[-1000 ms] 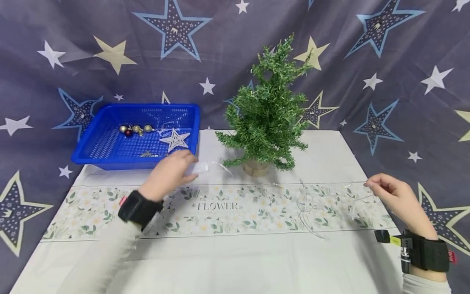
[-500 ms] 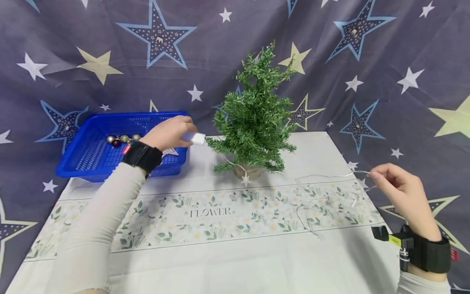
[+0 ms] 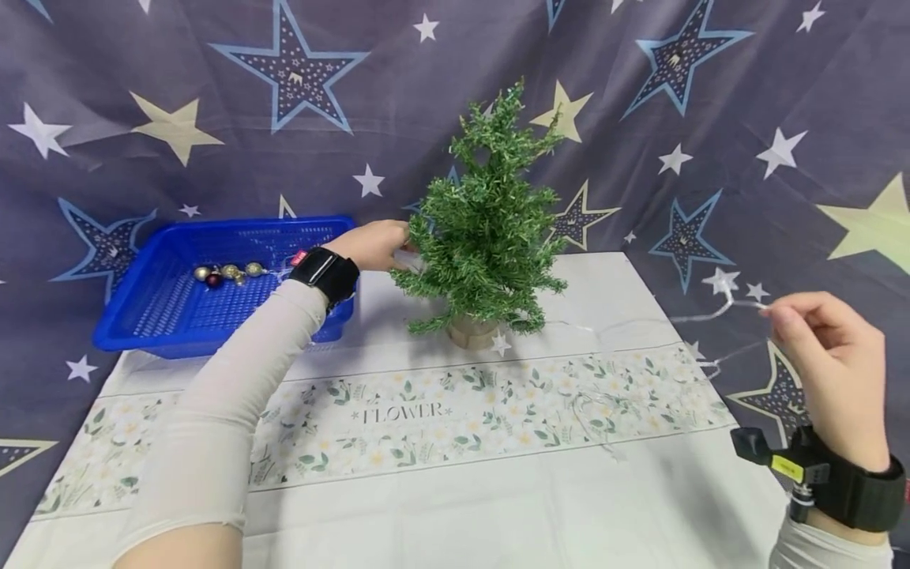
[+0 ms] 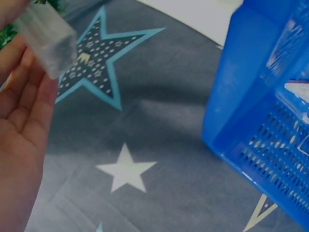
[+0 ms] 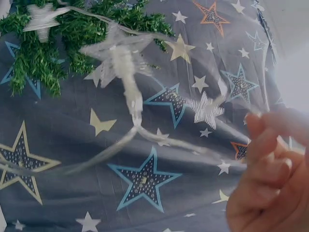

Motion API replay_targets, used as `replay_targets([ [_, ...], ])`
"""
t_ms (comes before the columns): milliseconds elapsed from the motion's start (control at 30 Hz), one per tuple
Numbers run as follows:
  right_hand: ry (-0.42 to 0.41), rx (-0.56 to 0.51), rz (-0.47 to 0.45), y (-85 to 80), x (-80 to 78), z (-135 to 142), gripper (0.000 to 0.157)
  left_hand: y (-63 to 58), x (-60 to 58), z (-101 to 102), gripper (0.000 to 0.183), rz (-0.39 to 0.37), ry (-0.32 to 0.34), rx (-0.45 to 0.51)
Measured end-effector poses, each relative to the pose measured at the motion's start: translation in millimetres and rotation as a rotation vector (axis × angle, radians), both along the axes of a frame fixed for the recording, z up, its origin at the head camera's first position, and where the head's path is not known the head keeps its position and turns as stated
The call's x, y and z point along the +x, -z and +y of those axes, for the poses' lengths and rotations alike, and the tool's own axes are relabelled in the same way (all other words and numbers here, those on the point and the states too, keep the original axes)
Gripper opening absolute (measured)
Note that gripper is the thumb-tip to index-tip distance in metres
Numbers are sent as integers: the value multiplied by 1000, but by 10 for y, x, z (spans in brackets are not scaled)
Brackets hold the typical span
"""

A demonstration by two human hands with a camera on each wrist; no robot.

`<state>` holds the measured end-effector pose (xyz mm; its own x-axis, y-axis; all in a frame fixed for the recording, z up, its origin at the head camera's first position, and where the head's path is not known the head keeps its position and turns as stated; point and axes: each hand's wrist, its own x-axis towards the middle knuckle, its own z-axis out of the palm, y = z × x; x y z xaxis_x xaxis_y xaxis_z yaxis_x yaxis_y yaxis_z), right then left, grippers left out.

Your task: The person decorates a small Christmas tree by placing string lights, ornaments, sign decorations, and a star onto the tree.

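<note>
My left hand [image 3: 375,244] reaches in at the left side of the small green Christmas tree [image 3: 486,217]. In the left wrist view its fingers hold a small whitish battery box [image 4: 52,42]; the head view has this box hidden behind branches. Off to the right, my raised right hand [image 3: 835,348] pinches the clear wire of a star string light [image 3: 700,318] between thumb and fingertips. That wire stretches from the tree's base to the right hand. Clear plastic stars hang along it, one large and blurred star [image 5: 123,58] close to the right wrist camera.
A blue plastic basket [image 3: 117,316] stands at the back left with several gold and dark red baubles [image 3: 231,273] in it. More of the wire [image 3: 593,419] lies loosely on the floral table runner [image 3: 398,450]. A star-printed cloth [image 3: 426,103] hangs behind the table.
My left hand has carried the battery box from the basket's front up and rightward to behind the tree's left side. My right hand has risen slightly rightward, drawing the wire up off the table.
</note>
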<state>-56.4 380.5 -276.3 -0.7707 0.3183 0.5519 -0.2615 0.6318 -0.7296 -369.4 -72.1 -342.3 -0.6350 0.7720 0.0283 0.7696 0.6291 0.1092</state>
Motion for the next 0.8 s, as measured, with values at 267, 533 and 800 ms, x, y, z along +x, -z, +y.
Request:
replay_targets([
  [267, -36, 59, -279, 221, -496, 339, 13, 123, -136, -15, 26, -23, 7, 51],
  [533, 91, 207, -349, 352, -1107, 413, 29, 145, -349, 15, 29, -149, -69, 146],
  [800, 59, 301, -376, 411, -1383, 274, 30, 190, -600, 146, 40, -94, -68, 219],
])
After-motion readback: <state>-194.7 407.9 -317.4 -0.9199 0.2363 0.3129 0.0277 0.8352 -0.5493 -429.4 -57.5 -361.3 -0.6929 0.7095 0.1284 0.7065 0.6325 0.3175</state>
